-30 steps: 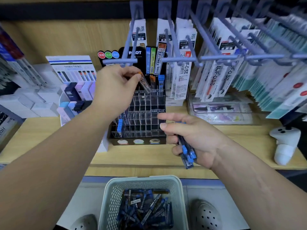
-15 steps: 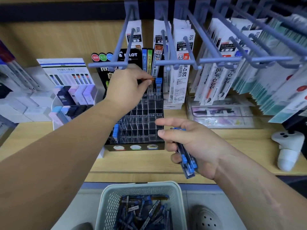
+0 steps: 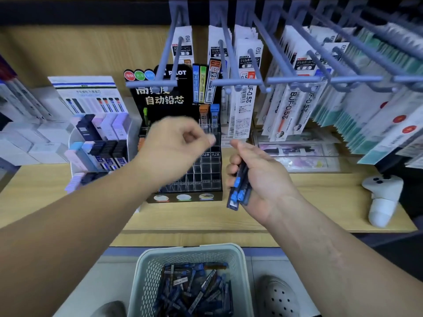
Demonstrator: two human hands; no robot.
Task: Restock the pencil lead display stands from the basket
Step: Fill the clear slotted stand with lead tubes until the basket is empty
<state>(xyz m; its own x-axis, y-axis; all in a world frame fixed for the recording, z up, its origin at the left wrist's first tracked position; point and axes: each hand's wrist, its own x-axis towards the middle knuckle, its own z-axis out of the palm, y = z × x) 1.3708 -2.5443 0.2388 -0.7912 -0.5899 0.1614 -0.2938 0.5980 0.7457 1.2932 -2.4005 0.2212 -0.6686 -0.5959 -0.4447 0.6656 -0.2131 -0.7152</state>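
Your right hand [image 3: 258, 177] grips a bundle of blue lead cases [image 3: 238, 192]. Your left hand [image 3: 176, 145] is blurred, fingers curled; whether it pinches anything, cannot tell. Display stand [image 3: 207, 172] just behind it; basket [image 3: 190, 249] below both.

Left grip [image 3: 174, 147] is motion-smeared. Fingers are curled, can't tell if anything's pinched. It and the forearm cover the left and middle cells of the clear acrylic compartment stand [image 3: 211, 167]; front-row cell labels too small to read. Right grip [image 3: 263, 177] wraps the bundle of dark blue-capped lead cases [image 3: 238, 193]: top ends hidden behind fingers, count unclear. White perforated plastic basket [image 3: 146, 275] cut by the bottom edge; cases inside are a jumble, print unreadable. Grey perforated clogs [image 3: 279, 296] also cropped. Blue-grey peg hooks [image 3: 295, 80] run off top and right.
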